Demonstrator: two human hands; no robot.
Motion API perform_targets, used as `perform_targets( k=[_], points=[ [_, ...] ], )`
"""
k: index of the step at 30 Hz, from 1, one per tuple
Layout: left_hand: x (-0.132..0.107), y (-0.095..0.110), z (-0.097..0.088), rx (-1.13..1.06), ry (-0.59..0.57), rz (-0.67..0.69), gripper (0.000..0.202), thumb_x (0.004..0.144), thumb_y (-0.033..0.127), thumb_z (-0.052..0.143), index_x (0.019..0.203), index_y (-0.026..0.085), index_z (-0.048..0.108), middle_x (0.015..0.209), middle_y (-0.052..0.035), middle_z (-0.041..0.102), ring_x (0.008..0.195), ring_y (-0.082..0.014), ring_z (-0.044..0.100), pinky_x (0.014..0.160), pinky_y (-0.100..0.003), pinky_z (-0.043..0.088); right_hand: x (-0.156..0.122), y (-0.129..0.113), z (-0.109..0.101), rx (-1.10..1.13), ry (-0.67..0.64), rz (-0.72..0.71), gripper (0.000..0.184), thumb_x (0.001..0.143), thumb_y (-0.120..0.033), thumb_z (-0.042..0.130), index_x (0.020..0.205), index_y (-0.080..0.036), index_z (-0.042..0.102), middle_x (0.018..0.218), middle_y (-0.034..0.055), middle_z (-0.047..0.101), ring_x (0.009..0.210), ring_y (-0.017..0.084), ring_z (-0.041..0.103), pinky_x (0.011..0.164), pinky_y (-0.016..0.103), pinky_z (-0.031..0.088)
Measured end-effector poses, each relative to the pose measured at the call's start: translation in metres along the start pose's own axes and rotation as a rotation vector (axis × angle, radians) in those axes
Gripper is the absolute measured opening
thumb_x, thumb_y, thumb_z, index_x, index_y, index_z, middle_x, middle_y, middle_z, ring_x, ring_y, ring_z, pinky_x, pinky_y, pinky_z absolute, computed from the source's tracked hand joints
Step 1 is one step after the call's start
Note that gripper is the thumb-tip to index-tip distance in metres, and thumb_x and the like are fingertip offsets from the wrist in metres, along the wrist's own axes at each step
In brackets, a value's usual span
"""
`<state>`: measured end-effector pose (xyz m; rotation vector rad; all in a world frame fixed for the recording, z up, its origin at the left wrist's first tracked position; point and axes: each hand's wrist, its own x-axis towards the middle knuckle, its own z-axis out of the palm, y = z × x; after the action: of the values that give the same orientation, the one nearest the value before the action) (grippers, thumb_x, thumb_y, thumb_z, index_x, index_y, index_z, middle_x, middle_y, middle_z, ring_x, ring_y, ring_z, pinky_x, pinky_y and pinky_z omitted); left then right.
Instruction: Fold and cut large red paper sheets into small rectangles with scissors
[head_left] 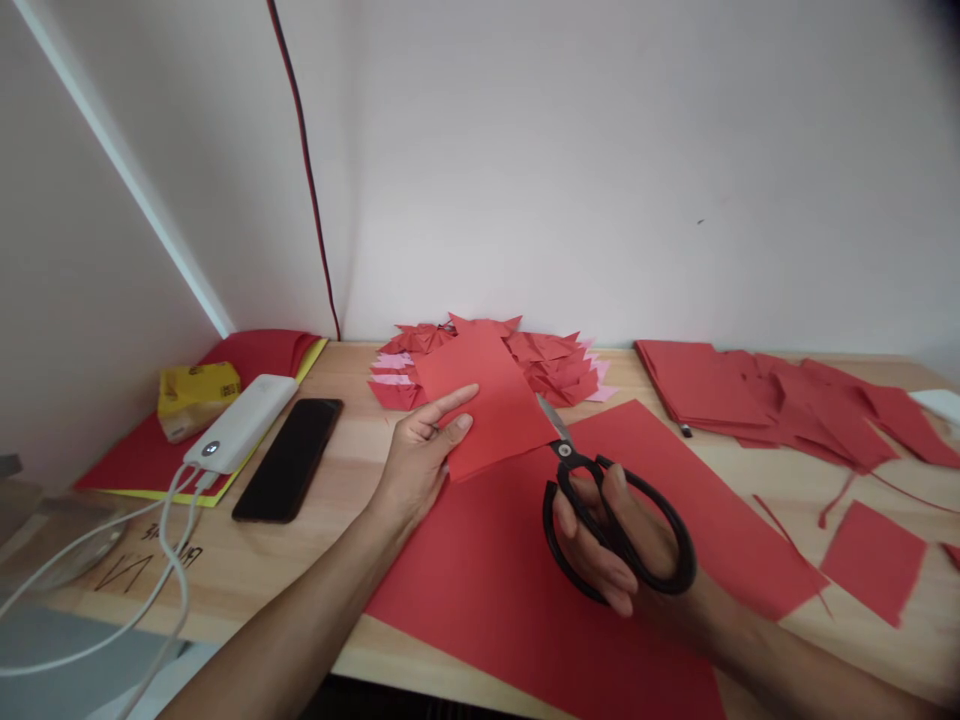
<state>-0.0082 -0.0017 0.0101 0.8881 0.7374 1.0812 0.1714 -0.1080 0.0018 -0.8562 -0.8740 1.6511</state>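
Observation:
Pinched in my left hand [420, 440] is a piece of red paper [495, 400], held up with the thumb and index finger across its face. My right hand [607, 550] has its fingers through the loops of black-handled scissors [566, 450]. The scissor blades meet the right edge of the held paper near its lower corner; part of the blades is hidden by it. Beneath both hands a large red sheet [480, 590] lies on the wooden table. Folded red and pink paper pieces [555, 365] are heaped behind the held paper.
Stacked red paper [705, 385] and loose cut pieces lie at the right, with a red square [874, 560] nearer. On the left are a black phone [289, 460], a white power bank [244, 420] with cables, and a yellow packet [195, 395] on red and yellow sheets. A wall stands behind.

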Motion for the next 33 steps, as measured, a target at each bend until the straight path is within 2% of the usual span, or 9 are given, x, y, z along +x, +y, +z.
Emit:
perform_targets(
  k=[7,10,13,16,20,24,28,30,33],
  points=[
    [0.001,0.000,-0.002,-0.004,0.002,-0.016,0.050,0.069,0.025,0.082,0.118,0.021,0.070,0.096,-0.0110,0.077,0.094,-0.0261,0.072,0.092,-0.042,0.054,0.002,0.000,-0.003,-0.060,0.046,0.015,0.064,0.095,-0.066,0.028,0.072,-0.014,0.058,0.034,-0.0096,0.030,0.025,0.004,0.025,0.031,0.017,0.018],
    [-0.001,0.001,-0.003,0.007,0.000,-0.031,0.050,0.070,0.025,0.082,0.118,0.021,0.070,0.096,-0.0106,0.077,0.087,-0.0231,0.073,0.086,-0.037,0.056,0.004,0.002,-0.007,-0.025,-0.061,0.012,0.065,0.092,-0.071,0.031,0.075,-0.015,0.058,0.036,-0.0093,0.034,0.026,0.005,0.028,0.030,0.017,0.020],
    [-0.002,0.002,-0.004,0.011,-0.005,-0.051,0.045,0.072,0.024,0.080,0.116,0.021,0.071,0.096,-0.0101,0.077,0.083,-0.0204,0.074,0.078,-0.030,0.057,0.006,0.002,-0.007,0.035,-0.142,-0.011,0.066,0.090,-0.073,0.030,0.081,-0.015,0.059,0.042,-0.0065,0.042,0.031,0.006,0.038,0.036,0.018,0.030],
    [-0.002,0.004,-0.005,0.007,-0.011,-0.051,0.042,0.073,0.025,0.079,0.114,0.020,0.072,0.097,-0.0100,0.077,0.087,-0.0213,0.073,0.079,-0.031,0.056,0.005,-0.001,-0.006,0.042,-0.157,-0.023,0.067,0.092,-0.071,0.027,0.085,-0.014,0.061,0.046,-0.0041,0.046,0.036,0.008,0.042,0.040,0.019,0.034],
    [-0.003,0.006,-0.003,0.019,-0.026,-0.066,0.040,0.073,0.026,0.079,0.112,0.021,0.073,0.096,-0.0097,0.077,0.085,-0.0206,0.072,0.080,-0.031,0.054,0.003,-0.007,-0.007,0.025,-0.165,-0.008,0.066,0.092,-0.072,0.027,0.083,-0.015,0.060,0.045,-0.0050,0.043,0.036,0.008,0.040,0.041,0.020,0.033],
    [-0.004,0.006,-0.002,0.056,-0.041,-0.081,0.036,0.073,0.027,0.079,0.108,0.022,0.075,0.093,-0.0075,0.077,0.074,-0.0164,0.069,0.067,-0.025,0.051,0.003,-0.008,-0.008,0.027,-0.175,0.005,0.066,0.090,-0.074,0.029,0.084,-0.016,0.060,0.045,-0.0050,0.044,0.036,0.009,0.042,0.041,0.021,0.033],
    [-0.004,0.000,-0.004,0.166,-0.058,-0.058,0.035,0.075,0.032,0.078,0.108,0.022,0.076,0.074,-0.0033,0.074,0.047,-0.0067,0.049,0.046,-0.021,0.035,0.005,-0.007,-0.009,0.041,-0.173,0.004,0.067,0.088,-0.076,0.031,0.084,-0.016,0.060,0.045,-0.0050,0.045,0.035,0.009,0.043,0.042,0.021,0.035],
    [-0.004,-0.003,-0.005,0.198,-0.067,-0.046,0.035,0.075,0.033,0.077,0.108,0.022,0.075,0.076,-0.0037,0.074,0.046,-0.0062,0.046,0.043,-0.020,0.030,0.004,-0.008,-0.009,0.029,-0.140,0.000,0.068,0.088,-0.075,0.031,0.083,-0.015,0.060,0.045,-0.0050,0.045,0.035,0.008,0.043,0.042,0.021,0.033],
    [-0.003,-0.005,-0.005,0.189,-0.065,-0.048,0.035,0.075,0.033,0.077,0.108,0.023,0.076,0.080,-0.0046,0.074,0.054,-0.0093,0.054,0.048,-0.021,0.036,0.003,-0.011,-0.008,0.004,-0.097,0.007,0.068,0.089,-0.075,0.030,0.079,-0.015,0.060,0.042,-0.0058,0.043,0.032,0.008,0.040,0.039,0.021,0.029]
  ],
)
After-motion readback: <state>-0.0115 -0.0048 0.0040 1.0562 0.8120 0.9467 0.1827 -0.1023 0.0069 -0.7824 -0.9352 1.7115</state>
